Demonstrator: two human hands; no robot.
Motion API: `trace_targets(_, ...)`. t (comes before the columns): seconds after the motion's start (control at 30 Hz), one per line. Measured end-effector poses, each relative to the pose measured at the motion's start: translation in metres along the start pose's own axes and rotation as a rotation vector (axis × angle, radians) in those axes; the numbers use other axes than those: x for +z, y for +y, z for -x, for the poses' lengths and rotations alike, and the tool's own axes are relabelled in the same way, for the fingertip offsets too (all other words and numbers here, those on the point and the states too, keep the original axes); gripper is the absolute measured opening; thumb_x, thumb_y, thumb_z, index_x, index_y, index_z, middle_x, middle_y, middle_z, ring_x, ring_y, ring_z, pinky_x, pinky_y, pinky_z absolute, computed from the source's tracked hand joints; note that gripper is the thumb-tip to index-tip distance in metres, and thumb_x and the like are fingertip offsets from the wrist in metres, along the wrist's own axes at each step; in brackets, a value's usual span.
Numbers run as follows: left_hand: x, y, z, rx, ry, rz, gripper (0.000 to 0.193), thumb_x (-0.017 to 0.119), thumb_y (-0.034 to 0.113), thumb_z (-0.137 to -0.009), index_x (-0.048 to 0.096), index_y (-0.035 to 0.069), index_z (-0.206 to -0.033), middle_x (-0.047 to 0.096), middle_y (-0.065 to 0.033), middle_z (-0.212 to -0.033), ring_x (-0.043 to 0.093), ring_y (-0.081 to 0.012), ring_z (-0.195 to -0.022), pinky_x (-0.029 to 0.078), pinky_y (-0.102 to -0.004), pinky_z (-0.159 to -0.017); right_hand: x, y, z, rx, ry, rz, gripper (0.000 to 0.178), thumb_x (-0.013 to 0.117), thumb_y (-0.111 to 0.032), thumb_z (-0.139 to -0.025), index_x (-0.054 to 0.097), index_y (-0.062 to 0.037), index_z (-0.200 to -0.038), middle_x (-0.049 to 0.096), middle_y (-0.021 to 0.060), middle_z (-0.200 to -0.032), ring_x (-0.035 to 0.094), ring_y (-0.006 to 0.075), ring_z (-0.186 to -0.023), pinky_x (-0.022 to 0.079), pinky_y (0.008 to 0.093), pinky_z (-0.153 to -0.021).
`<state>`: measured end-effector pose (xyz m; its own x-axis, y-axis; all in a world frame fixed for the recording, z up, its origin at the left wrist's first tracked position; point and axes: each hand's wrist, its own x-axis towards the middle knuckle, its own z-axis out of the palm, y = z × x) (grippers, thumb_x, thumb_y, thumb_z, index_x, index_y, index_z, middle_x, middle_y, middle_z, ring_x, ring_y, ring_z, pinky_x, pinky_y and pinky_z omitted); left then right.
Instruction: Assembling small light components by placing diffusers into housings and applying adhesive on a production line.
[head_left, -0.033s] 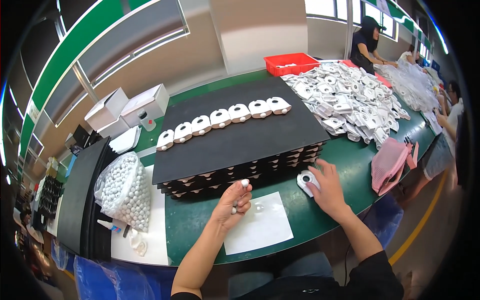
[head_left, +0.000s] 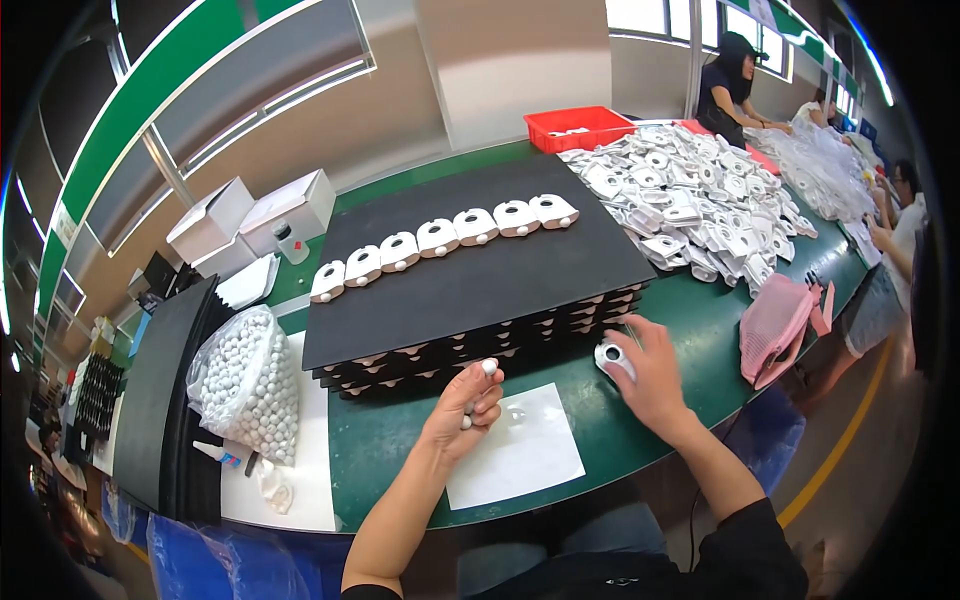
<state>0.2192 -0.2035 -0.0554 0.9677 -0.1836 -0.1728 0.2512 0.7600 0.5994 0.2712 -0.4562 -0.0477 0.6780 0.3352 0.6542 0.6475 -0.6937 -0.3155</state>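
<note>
My left hand (head_left: 463, 408) is closed around a few small white balls. One white ball (head_left: 489, 368) is pinched at its fingertips, and others show between the curled fingers. To the right, my right hand (head_left: 648, 372) grips a white plastic housing (head_left: 611, 356) with a round hole, beside the front right corner of a stack of black boards (head_left: 420, 318). Fingers and thumb hide part of this piece. On the top board several white housings (head_left: 437, 238) stand in a slanting row, with small balls at their near edges. A white sheet (head_left: 520, 450) lies below my hands.
On the left are a clear bag of white balls (head_left: 250, 375), a glue bottle (head_left: 217, 453) and upright black boards (head_left: 165, 400). A heap of white housings (head_left: 690, 200), a red bin (head_left: 575, 128) and a pink pouch (head_left: 775, 325) lie right. Another person (head_left: 735, 90) works farther back.
The white housing in my right hand has tilted, and the fingers have closed in further over it. My left hand stays almost where it was, with the ball at its fingertips.
</note>
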Motion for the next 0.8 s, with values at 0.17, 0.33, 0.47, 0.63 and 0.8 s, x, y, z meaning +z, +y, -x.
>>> trace_targets(0.17, 0.009, -0.003, 0.003, -0.036, -0.028, -0.038, 0.015, 0.060, 0.020, -0.084, 0.056, 0.007, -0.091, 0.056, -0.0002, -0.078, 0.035, -0.0034, -0.052, 0.027, -0.0170, -0.044, 0.006, -0.052, -0.027, -0.006, -0.161, -0.610, 0.022, 0.067, -0.005, -0.074, 0.062, -0.0033, -0.095, 0.058, 0.0068, -0.081, 0.056, 0.0150, -0.069, 0.046, 0.0243, -0.060)
trace_targets(0.33, 0.002, -0.009, 0.003, -0.045, -0.102, -0.139, 0.015, 0.061, 0.021, -0.083, 0.057, 0.008, -0.087, 0.043, 0.0045, -0.064, 0.035, -0.0036, -0.052, 0.027, -0.0166, -0.045, 0.018, -0.073, -0.037, 0.095, -0.285, -0.780, 0.017, 0.067, -0.008, -0.075, 0.064, -0.0016, -0.091, 0.060, 0.0058, -0.079, 0.056, 0.0096, -0.065, 0.045, 0.0203, -0.060)
trace_targets(0.47, -0.003, -0.010, 0.001, 0.005, -0.065, -0.267, 0.016, 0.061, 0.020, -0.083, 0.060, 0.006, -0.091, 0.050, 0.0022, -0.067, 0.037, -0.0028, -0.052, 0.027, -0.0165, -0.044, 0.025, -0.068, -0.037, 0.345, -0.441, -0.993, 0.011, 0.066, -0.008, -0.077, 0.065, 0.0009, -0.082, 0.063, 0.0064, -0.077, 0.057, 0.0091, -0.065, 0.046, 0.0200, -0.062)
trace_targets(0.63, 0.001, -0.011, 0.001, -0.008, -0.037, -0.284, 0.018, 0.061, 0.020, -0.084, 0.060, 0.003, -0.091, 0.060, -0.0024, -0.080, 0.039, -0.0033, -0.053, 0.028, -0.0167, -0.044, 0.030, -0.057, -0.036, 0.444, -0.532, -1.172, 0.014, 0.060, -0.011, -0.082, 0.062, 0.0020, -0.086, 0.063, 0.0063, -0.078, 0.056, 0.0082, -0.068, 0.045, 0.0206, -0.062)
trace_targets(0.8, 0.003, -0.010, 0.001, -0.057, -0.063, -0.185, 0.016, 0.059, 0.018, -0.084, 0.059, 0.003, -0.089, 0.060, -0.0031, -0.082, 0.040, -0.0036, -0.053, 0.029, -0.0168, -0.043, 0.033, -0.053, -0.028, 0.491, -0.355, -1.066, 0.017, 0.056, -0.014, -0.085, 0.061, 0.0018, -0.090, 0.061, 0.0044, -0.080, 0.055, 0.0071, -0.069, 0.045, 0.0208, -0.061)
